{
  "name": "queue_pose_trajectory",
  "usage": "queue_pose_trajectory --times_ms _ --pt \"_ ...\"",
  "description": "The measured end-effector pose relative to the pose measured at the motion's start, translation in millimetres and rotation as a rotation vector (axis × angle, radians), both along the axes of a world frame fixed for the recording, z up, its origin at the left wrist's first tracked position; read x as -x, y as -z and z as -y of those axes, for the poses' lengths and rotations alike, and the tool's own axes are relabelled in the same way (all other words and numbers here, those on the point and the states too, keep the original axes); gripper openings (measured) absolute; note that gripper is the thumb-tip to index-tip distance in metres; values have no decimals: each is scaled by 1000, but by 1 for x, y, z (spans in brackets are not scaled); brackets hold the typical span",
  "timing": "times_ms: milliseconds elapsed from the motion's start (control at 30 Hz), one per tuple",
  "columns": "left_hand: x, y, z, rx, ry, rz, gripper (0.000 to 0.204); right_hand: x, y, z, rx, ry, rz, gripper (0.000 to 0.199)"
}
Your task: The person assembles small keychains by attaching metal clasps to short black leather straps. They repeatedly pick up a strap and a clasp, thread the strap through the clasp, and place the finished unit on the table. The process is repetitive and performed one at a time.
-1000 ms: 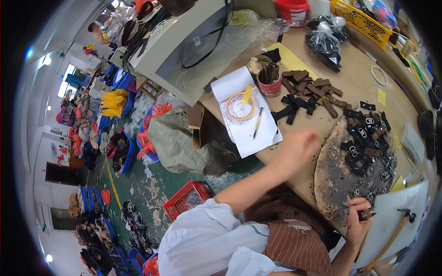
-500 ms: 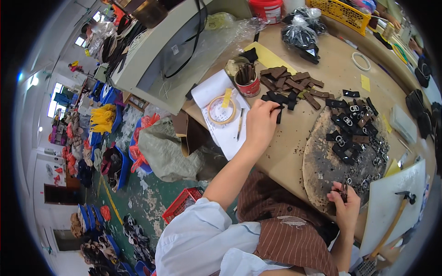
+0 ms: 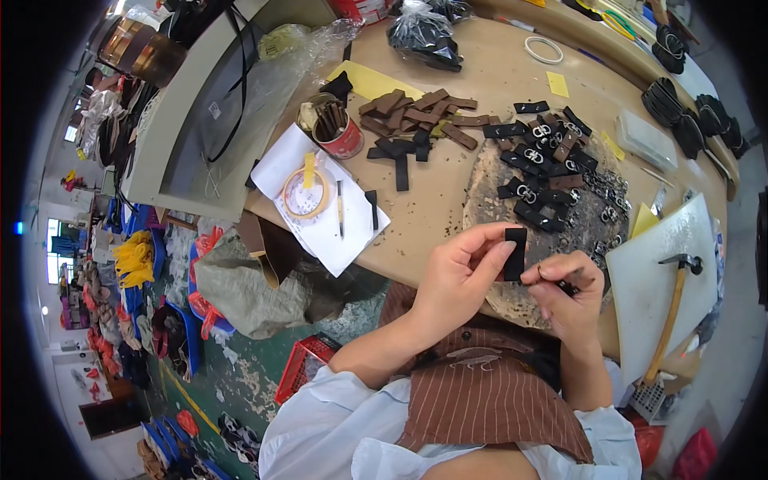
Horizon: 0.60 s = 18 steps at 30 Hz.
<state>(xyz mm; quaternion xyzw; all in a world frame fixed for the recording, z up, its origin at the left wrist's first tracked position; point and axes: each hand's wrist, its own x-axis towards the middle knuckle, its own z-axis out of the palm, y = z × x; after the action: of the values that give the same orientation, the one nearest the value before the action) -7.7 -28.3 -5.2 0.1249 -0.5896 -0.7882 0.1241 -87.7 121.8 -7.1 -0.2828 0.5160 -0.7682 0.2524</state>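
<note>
My left hand point(image 3: 460, 276) pinches a short black strap point(image 3: 516, 250) between thumb and fingers, holding it upright over the near edge of the round, worn board point(image 3: 500, 192). Close beside it, my right hand point(image 3: 572, 292) is curled with its fingertips by the strap's lower end. Something small and dark sits in its fingers, too covered to name. On the board lie several black and brown straps with metal rings point(image 3: 532, 156) and a scatter of loose metal rings point(image 3: 608, 212). Loose black straps point(image 3: 400, 152) and a heap of brown straps point(image 3: 416, 112) lie farther left.
A red can of dark sticks point(image 3: 344, 142) stands by paper sheets point(image 3: 328, 252) bearing a tape roll point(image 3: 290, 192) and pen point(image 3: 341, 212). At right, a hammer point(image 3: 672, 308) rests on a white board point(image 3: 628, 276). A plastic bag point(image 3: 420, 36) and white ring point(image 3: 544, 50) lie farther back.
My left hand has come from the black strap pile to beside my right hand, now with a black strap raised in it. The whole view has swung, moving the table leftward.
</note>
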Motion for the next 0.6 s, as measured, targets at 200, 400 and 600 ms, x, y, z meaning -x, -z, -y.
queue_pose_trajectory --times_ms 200,400,600 --pt "-6 -3 -6 85 -1 60 23 3 11 -3 -45 39 -125 16" --pt "-6 -2 -11 76 11 65 23 2 8 -6 -31 -20 -32 15" --pt "-6 -4 -12 139 -11 60 24 3 11 -4 -53 18 -21 14"
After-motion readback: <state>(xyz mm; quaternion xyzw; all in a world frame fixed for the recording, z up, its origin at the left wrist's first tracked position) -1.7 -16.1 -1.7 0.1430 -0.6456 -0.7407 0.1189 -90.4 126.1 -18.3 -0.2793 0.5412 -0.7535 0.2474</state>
